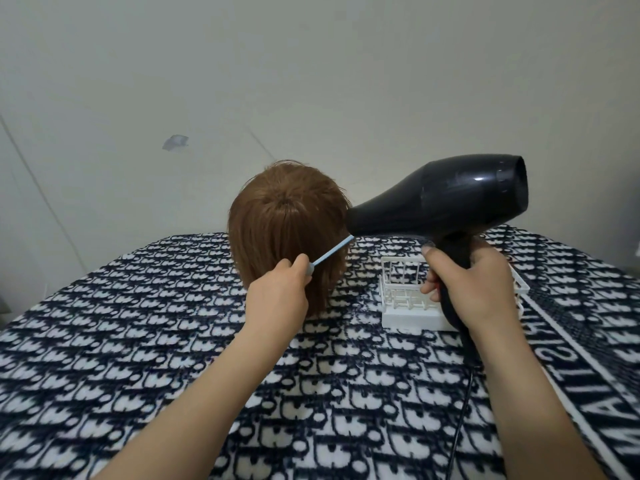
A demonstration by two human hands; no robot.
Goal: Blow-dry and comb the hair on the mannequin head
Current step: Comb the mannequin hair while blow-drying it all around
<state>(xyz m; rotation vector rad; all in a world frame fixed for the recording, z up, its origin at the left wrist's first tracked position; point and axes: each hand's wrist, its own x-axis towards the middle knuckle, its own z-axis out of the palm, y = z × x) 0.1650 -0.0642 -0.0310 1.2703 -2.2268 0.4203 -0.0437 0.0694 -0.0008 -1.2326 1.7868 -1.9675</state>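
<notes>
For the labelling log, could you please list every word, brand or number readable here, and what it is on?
Border band of the blanket: large white capitals, sideways and blurred; unreadable.
Pattern of the blanket: letter-like shapes, too blurred.
On the hair dryer: no text shows.

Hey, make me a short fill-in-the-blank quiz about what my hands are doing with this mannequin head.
The left hand holds a light blue ____ against the brown hair.
The right hand grips a black ____ by its handle.
The rack behind the right hand is ____.
Missing: comb, hair dryer, white.
</notes>
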